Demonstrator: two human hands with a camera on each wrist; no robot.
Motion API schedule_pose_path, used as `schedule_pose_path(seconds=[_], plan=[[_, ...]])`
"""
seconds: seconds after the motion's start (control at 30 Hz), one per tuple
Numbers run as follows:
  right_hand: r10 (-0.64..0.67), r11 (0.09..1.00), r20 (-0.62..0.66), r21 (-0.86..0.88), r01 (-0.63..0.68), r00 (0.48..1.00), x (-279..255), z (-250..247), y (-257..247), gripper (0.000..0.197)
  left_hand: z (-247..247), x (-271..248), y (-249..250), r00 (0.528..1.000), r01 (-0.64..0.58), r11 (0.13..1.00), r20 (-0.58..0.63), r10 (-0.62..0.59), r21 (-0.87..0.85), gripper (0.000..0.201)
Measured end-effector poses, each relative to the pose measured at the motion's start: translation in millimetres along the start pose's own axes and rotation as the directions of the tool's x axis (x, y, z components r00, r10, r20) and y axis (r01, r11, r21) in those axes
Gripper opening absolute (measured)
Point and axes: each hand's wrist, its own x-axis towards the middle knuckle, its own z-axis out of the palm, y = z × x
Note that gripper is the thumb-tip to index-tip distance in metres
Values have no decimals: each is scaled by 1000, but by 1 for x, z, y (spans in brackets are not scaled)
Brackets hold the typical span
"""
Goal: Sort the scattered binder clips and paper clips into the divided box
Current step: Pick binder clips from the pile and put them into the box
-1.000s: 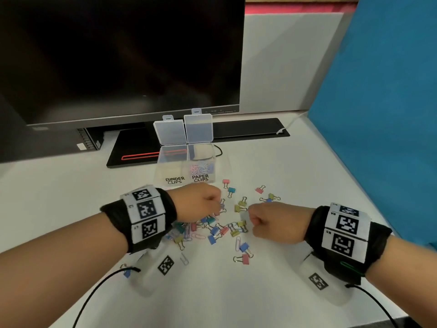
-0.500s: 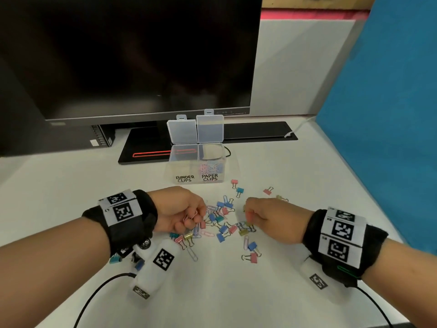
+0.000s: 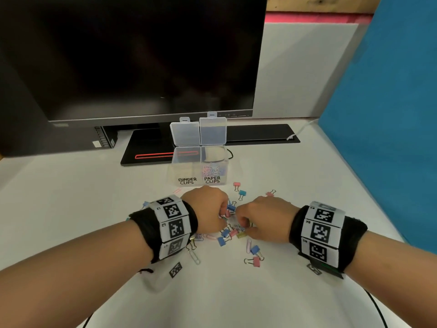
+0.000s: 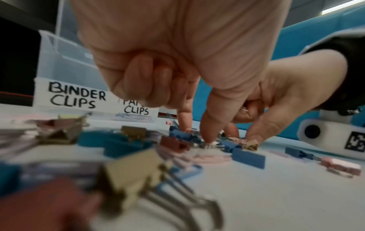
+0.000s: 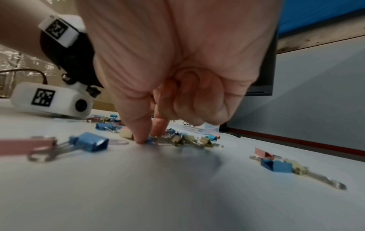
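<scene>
Both my hands are down in the middle of the frame, over the pile of clips [image 3: 233,229] scattered on the white table [image 3: 236,292]. My left hand [image 3: 208,210] has its outer fingers curled into the palm, while thumb and forefinger reach down, their tips among the clips; the left wrist view shows the thumb tip on a small metal piece, but I cannot tell whether they are actually pinching anything. My right hand [image 3: 262,221] is shaped the same way, thumb and forefinger pointing down and closing on a small blue binder clip [image 5: 151,139] at the table surface. The two hands are close together, nearly touching at the fingertips.

The divided box [image 3: 198,171] stands just above my hands, in front of the monitor [image 3: 132,58], both lids up. Its left half is labelled BINDER CLIPS, its right half PAPER CLIPS, and coloured paper clips [image 3: 212,170] lie in the right half. More binder clips lie loose below and above my hands.
</scene>
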Motion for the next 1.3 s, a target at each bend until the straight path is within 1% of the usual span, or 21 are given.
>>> schedule_pose_path(seconds=[0.07,0.27,0.43,0.57,0.67,0.73,0.77,0.8,0.83,0.87,0.93,0.97,1.0,1.07,1.1,1.13,1.17,1.2,1.23,1.27,1.3], plan=[[-13,999,23,-32,14,1000,2,-1,-3,3,1,2,4,1000,5,1000,17,-5,5,16],[-18,999,95,30,15,995,4,3,-1,16,1,-4,3,998,30,999,64,-29,-26,9],[66,986,10,154,-67,998,9,-1,2,23,5,-7,-7,997,42,993,73,-34,-112,7],[111,986,11,127,-111,994,18,-2,-9,19,2,-10,-7,998,54,987,49,-47,-154,3],[126,990,24,56,-127,992,23,1,-15,37,-9,-10,-13,995,93,963,53,-82,-251,14],[128,992,26,12,-128,991,24,0,-18,40,-17,-13,-22,985,170,887,110,-135,-430,21],[127,992,29,-18,-126,992,24,0,-20,41,-21,-15,-26,971,235,789,178,-162,-567,20],[123,992,32,-46,-122,992,24,0,-22,41,-22,-18,-31,951,307,652,258,-173,-693,19],[122,990,31,-73,-120,992,23,0,-25,41,-24,-23,-34,930,364,515,327,-166,-776,20],[121,988,30,-101,-118,992,23,1,-28,41,-24,-26,-39,916,399,417,373,-147,-817,21],[124,983,53,-146,-115,991,22,1,-32,32,-21,-34,-48,902,428,344,418,-108,-836,19],[134,983,78,-132,-123,988,22,-1,-32,21,-20,-38,-51,898,435,327,430,-91,-839,17],[145,987,100,-79,-137,984,19,-3,-29,14,-18,-40,-55,896,441,304,436,-86,-845,15],[177,968,140,154,-198,974,15,-5,-18,18,-13,-42,-62,891,452,251,444,-91,-856,19],[181,912,159,343,-226,971,13,-6,-10,21,-12,-43,-64,889,456,238,448,-91,-858,21],[187,781,184,569,-259,965,9,-8,-3,25,-11,-44,-65,888,459,228,452,-88,-858,20],[194,569,224,767,-295,955,4,-7,4,28,-10,-44,-64,886,463,220,458,-77,-859,15],[196,345,259,884,-314,946,0,-5,12,27,-11,-45,-63,879,475,207,472,-67,-855,10],[182,169,278,936,-308,943,-6,-2,19,26,-12,-45,-60,870,490,196,489,-56,-849,6],[155,42,277,957,-286,948,-10,3,25,26,-12,-44,-59,862,504,203,505,-50,-840,12],[126,-52,262,965,-257,957,-14,7,29,27,-12,-43,-59,854,516,232,516,-64,-825,23]])
